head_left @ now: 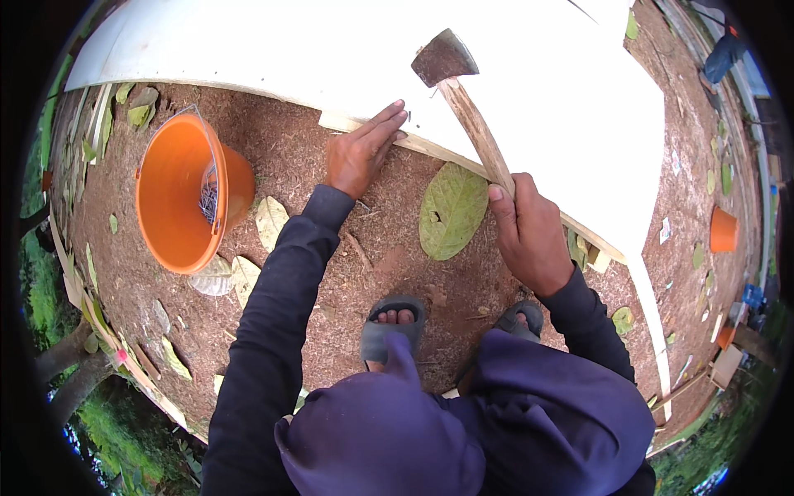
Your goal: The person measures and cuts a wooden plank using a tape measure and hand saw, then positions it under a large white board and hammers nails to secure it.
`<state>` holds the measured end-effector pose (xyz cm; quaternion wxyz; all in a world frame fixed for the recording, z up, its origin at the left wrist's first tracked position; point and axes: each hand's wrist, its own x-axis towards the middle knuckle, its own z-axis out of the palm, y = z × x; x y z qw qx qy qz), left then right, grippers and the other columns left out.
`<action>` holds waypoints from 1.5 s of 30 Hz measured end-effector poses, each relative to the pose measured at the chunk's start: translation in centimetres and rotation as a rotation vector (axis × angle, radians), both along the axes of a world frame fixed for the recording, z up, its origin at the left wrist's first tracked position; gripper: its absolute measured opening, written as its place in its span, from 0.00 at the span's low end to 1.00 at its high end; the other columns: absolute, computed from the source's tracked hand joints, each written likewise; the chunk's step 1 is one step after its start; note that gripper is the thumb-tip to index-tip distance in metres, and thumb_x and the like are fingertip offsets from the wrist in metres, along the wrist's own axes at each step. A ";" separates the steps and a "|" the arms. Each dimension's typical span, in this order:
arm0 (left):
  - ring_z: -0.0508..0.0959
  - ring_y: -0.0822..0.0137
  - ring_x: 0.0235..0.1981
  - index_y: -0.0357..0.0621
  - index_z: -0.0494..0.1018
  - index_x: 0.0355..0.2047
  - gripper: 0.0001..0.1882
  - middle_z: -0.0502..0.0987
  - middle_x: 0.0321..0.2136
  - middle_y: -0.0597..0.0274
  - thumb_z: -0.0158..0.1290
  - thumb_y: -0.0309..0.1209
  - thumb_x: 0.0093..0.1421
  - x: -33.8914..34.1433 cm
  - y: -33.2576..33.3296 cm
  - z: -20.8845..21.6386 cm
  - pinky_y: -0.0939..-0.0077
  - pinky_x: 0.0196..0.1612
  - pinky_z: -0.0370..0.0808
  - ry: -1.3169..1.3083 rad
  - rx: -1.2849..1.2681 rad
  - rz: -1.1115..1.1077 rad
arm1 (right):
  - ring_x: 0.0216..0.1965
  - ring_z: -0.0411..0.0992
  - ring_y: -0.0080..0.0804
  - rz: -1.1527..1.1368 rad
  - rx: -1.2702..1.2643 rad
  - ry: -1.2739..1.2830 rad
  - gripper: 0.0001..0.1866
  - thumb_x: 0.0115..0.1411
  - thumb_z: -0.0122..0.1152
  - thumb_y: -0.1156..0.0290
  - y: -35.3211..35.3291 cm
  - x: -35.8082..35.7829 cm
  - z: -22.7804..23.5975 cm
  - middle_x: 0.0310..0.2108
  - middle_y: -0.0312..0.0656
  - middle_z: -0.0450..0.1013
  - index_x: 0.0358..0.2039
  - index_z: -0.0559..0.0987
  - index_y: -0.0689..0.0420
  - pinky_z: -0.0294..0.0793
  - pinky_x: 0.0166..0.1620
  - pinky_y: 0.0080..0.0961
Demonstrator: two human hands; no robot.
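Observation:
My right hand [533, 231] is wrapped round the lower end of the wooden handle of a hatchet [473, 116]. Its dark metal head lies over the white board [273, 50]; whether it touches the surface I cannot tell. At the board's near edge, my left hand [364, 151] lies with fingers stretched out and close together, their tips on the white surface; the thumb is hidden. Just beside those fingertips a small dark nail [409, 117] shows on the board. A pale wooden batten [447, 155] runs along under this edge.
An orange bucket [178, 194] on the left, tilted toward me, holds loose nails [208, 201]. Large dry leaves [452, 211] are scattered over the brown ground. My sandalled feet [393, 326] stand below the board. A smaller orange pot [724, 229] is at the far right.

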<state>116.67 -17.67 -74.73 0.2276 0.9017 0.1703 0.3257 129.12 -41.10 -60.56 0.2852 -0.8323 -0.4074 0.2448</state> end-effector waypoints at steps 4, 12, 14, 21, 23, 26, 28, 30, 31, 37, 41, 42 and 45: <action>0.87 0.66 0.39 0.56 0.82 0.52 0.17 0.80 0.55 0.75 0.61 0.29 0.62 0.1 -0.1 0.8 0.71 0.38 0.85 -0.016 0.011 -0.010 | 0.26 0.70 0.63 0.015 0.017 -0.077 0.16 0.73 0.52 0.62 -2.4 0.3 -3.6 0.21 0.59 0.69 0.35 0.66 0.63 0.65 0.29 0.51; 0.85 0.57 0.40 0.46 0.83 0.48 0.15 0.84 0.44 0.56 0.60 0.38 0.64 1.5 2.7 4.0 0.65 0.42 0.81 -0.026 -0.095 0.172 | 0.27 0.70 0.67 -0.013 -0.118 -0.087 0.17 0.73 0.51 0.62 -4.6 -0.3 -7.2 0.22 0.62 0.69 0.36 0.64 0.63 0.65 0.31 0.56; 0.84 0.58 0.31 0.45 0.83 0.46 0.16 0.84 0.38 0.57 0.59 0.41 0.65 3.9 4.5 5.3 0.61 0.35 0.81 0.049 -0.034 0.342 | 0.26 0.71 0.66 -0.011 -0.175 -0.047 0.17 0.73 0.50 0.62 -4.5 -0.2 -6.3 0.22 0.62 0.71 0.36 0.65 0.64 0.67 0.30 0.57; 0.81 0.57 0.25 0.51 0.83 0.47 0.16 0.78 0.32 0.60 0.53 0.44 0.69 5.4 6.8 3.0 0.59 0.30 0.79 0.188 0.171 0.429 | 0.23 0.72 0.62 0.097 -0.052 -0.038 0.16 0.72 0.53 0.63 -2.2 1.1 -3.4 0.22 0.58 0.71 0.35 0.69 0.64 0.68 0.27 0.47; 0.81 0.55 0.28 0.52 0.82 0.47 0.16 0.79 0.33 0.61 0.52 0.44 0.69 5.5 6.7 3.2 0.59 0.34 0.79 0.209 0.122 0.435 | 0.22 0.72 0.57 0.065 0.046 0.009 0.14 0.73 0.53 0.64 -0.9 1.2 -1.8 0.21 0.55 0.71 0.37 0.70 0.64 0.68 0.26 0.44; 0.81 0.54 0.30 0.52 0.82 0.47 0.15 0.79 0.34 0.61 0.51 0.44 0.69 5.5 6.5 3.1 0.59 0.36 0.79 0.195 0.088 0.439 | 0.20 0.72 0.51 0.037 0.185 -0.008 0.13 0.73 0.53 0.65 1.4 1.1 2.7 0.20 0.52 0.70 0.40 0.71 0.64 0.68 0.26 0.40; 0.81 0.54 0.30 0.52 0.82 0.45 0.15 0.80 0.34 0.61 0.51 0.43 0.69 5.4 6.6 3.0 0.58 0.36 0.79 0.158 0.079 0.436 | 0.20 0.72 0.49 0.019 0.226 -0.029 0.13 0.73 0.52 0.65 2.0 1.1 3.7 0.20 0.51 0.70 0.41 0.72 0.64 0.68 0.25 0.39; 0.82 0.53 0.31 0.51 0.81 0.44 0.15 0.80 0.34 0.60 0.51 0.43 0.69 5.2 6.8 3.0 0.58 0.37 0.79 0.145 0.067 0.437 | 0.20 0.72 0.48 0.007 0.213 -0.014 0.13 0.74 0.52 0.64 2.0 1.0 3.6 0.20 0.51 0.71 0.41 0.72 0.64 0.68 0.25 0.38; 0.82 0.53 0.32 0.51 0.81 0.44 0.15 0.80 0.34 0.59 0.50 0.43 0.69 4.9 6.8 3.1 0.57 0.38 0.78 0.140 0.065 0.444 | 0.21 0.72 0.51 -0.002 0.161 0.013 0.14 0.74 0.52 0.63 1.8 0.8 2.8 0.21 0.53 0.71 0.41 0.72 0.64 0.68 0.26 0.41; 0.80 0.53 0.27 0.44 0.78 0.34 0.14 0.79 0.31 0.59 0.52 0.41 0.70 5.7 6.5 3.6 0.57 0.31 0.77 0.149 0.116 0.398 | 0.18 0.65 0.39 0.063 0.129 -0.080 0.16 0.74 0.51 0.62 -0.9 0.8 -2.6 0.18 0.47 0.66 0.36 0.73 0.64 0.64 0.26 0.36; 0.79 0.51 0.23 0.39 0.75 0.28 0.18 0.79 0.24 0.54 0.52 0.40 0.70 3.2 0.5 3.5 0.58 0.28 0.74 0.001 -0.203 0.543 | 0.17 0.63 0.30 -0.063 0.099 0.034 0.17 0.75 0.51 0.61 -1.2 0.7 -0.7 0.16 0.43 0.65 0.36 0.73 0.64 0.63 0.25 0.33; 0.78 0.52 0.21 0.37 0.75 0.27 0.20 0.78 0.20 0.52 0.53 0.41 0.70 2.6 -2.6 3.4 0.58 0.28 0.73 -0.022 -0.415 0.570 | 0.18 0.66 0.37 -0.070 0.082 0.031 0.17 0.74 0.51 0.61 -1.4 0.9 0.1 0.17 0.46 0.67 0.36 0.73 0.64 0.64 0.25 0.36; 0.78 0.57 0.21 0.31 0.79 0.28 0.26 0.78 0.19 0.49 0.57 0.48 0.66 2.7 -11.0 1.5 0.60 0.29 0.73 -0.054 -0.949 0.392 | 0.20 0.72 0.51 -0.069 0.069 0.028 0.16 0.73 0.52 0.62 -1.5 1.0 1.2 0.18 0.52 0.70 0.37 0.72 0.65 0.67 0.26 0.40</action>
